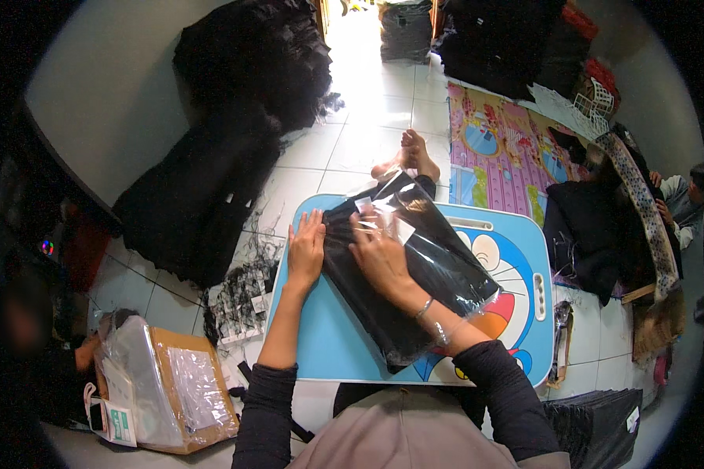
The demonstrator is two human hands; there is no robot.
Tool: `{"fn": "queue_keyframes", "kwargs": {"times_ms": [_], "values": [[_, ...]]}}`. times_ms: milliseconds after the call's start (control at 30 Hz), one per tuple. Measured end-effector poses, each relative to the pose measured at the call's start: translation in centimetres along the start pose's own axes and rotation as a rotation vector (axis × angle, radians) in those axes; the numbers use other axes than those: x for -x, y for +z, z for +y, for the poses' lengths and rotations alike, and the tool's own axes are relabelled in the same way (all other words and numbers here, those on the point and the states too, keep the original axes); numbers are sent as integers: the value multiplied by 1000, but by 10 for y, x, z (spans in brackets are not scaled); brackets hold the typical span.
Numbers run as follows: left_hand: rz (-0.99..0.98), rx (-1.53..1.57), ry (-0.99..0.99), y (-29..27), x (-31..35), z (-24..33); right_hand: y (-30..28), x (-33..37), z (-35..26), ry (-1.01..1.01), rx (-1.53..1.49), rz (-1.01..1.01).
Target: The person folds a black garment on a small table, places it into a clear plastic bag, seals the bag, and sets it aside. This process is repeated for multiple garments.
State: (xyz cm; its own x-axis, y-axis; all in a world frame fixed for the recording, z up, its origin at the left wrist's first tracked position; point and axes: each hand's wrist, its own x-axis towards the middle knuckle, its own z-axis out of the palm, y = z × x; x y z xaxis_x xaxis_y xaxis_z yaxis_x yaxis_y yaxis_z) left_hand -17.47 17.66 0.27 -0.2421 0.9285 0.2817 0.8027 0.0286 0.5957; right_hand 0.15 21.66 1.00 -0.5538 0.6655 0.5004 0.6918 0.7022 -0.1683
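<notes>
One spread left hand (308,248) lies left of folded black cloth (360,313); the right hand (381,258) touches its clear plastic bag (426,219), whether gripping I cannot tell.

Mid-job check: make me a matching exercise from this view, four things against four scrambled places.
1. Person's bare right hand
2. Flat black bundle under glossy clear plastic
3. Pink patterned floor mat
4. Brown cardboard

A. Left of the table
B. On the light-blue cartoon-printed table
C. Beyond the table, rightward
D. Over the bundle

Pairs: 1-D, 2-B, 3-C, 4-A
</notes>
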Motion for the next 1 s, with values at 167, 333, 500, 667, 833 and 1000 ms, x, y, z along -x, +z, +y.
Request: {"fn": "queue_keyframes", "kwargs": {"times_ms": [167, 333, 500, 667, 833, 1000], "values": [[42, -61, -2, 1, 0, 4, -24, -1, 14, 162, 138, -35], [31, -35, -2, -1, -2, 3, -61, 45, 0, 102, 375, -211], [24, -14, 27, -1, -3, -3, -96, 119, -17, -283, -130, -341], [29, -69, 48, -3, 0, -1, -159, 137, -7, -512, -360, -626], [205, 41, 45, -8, 1, 10, -185, 136, 21, -166, -962, -659], [201, 80, -43, -38, 37, 21, -129, 127, 70, 375, 301, -249]]}}
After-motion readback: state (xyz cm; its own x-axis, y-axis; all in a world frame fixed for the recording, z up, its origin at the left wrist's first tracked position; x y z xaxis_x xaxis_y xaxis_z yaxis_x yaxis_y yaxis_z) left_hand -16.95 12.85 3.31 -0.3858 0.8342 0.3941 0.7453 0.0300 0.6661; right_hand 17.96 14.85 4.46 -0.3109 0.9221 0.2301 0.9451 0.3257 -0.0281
